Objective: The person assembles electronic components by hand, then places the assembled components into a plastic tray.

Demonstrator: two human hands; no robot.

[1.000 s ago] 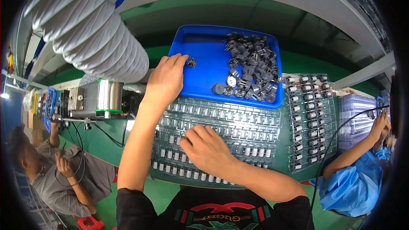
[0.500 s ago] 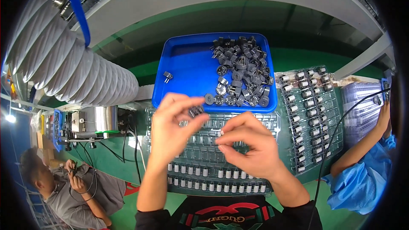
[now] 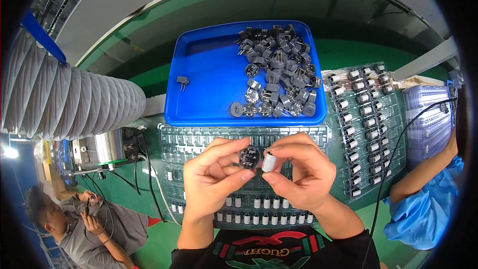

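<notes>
My left hand (image 3: pixel 209 182) pinches a round dark part with a circuit-like face (image 3: pixel 249 157) between thumb and fingers. Close beside it, my right hand (image 3: pixel 306 174) grips a small white cylinder with a dark end, apparently a capacitor (image 3: pixel 269 162). The two parts are side by side, and I cannot tell whether they touch. Beneath both hands lies a clear moulded tray (image 3: pixel 174 144) with rows of similar white cylinders (image 3: pixel 266 218) along its near side. Beyond it, a blue tray (image 3: pixel 170 89) has grey plug-like parts (image 3: pixel 276 60) heaped on its right, and one lone part (image 3: pixel 182 82) on its left.
A second clear tray (image 3: pixel 393 119) with filled rows lies at the right, near stacked plastic trays (image 3: pixel 423 134). A black cable (image 3: pixel 398 149) crosses there. A ribbed grey duct (image 3: pixel 84 99) and a machine (image 3: pixel 99 149) occupy the left. People sit on both sides.
My hands have come together, bringing the round part and the white cylinder side by side. Both now show more plainly. The whole view has shifted slightly.
</notes>
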